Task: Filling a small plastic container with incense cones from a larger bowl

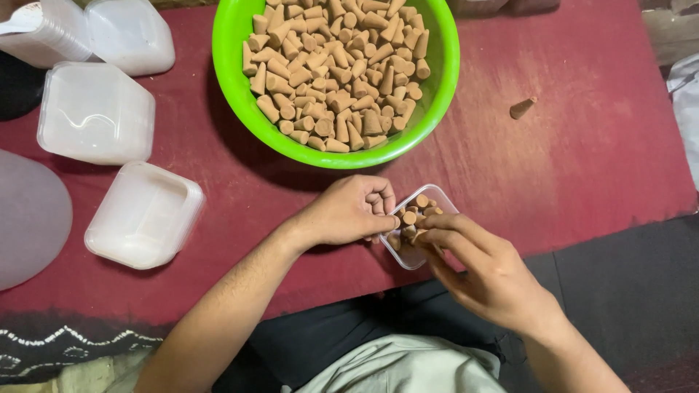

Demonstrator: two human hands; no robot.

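L hand (349,212) in loose fist, R hand (486,271) w/ fingertips pinched, forearms angled inward, hands nearly touching

Two bare forearms are seen from above, entering from the near edge of the view. No sleeves are worn on either arm as far as the frame shows. No watch, ring or bracelet is seen on the left hand (348,211) or the right hand (489,275). The fingernails are kept short and unpainted. Between the arms, at the near edge, a pale grey-green garment (408,367) is seen, creased in soft folds. Around it, dark, nearly black cloth (328,338) is seen across the lap, plain and unmarked.
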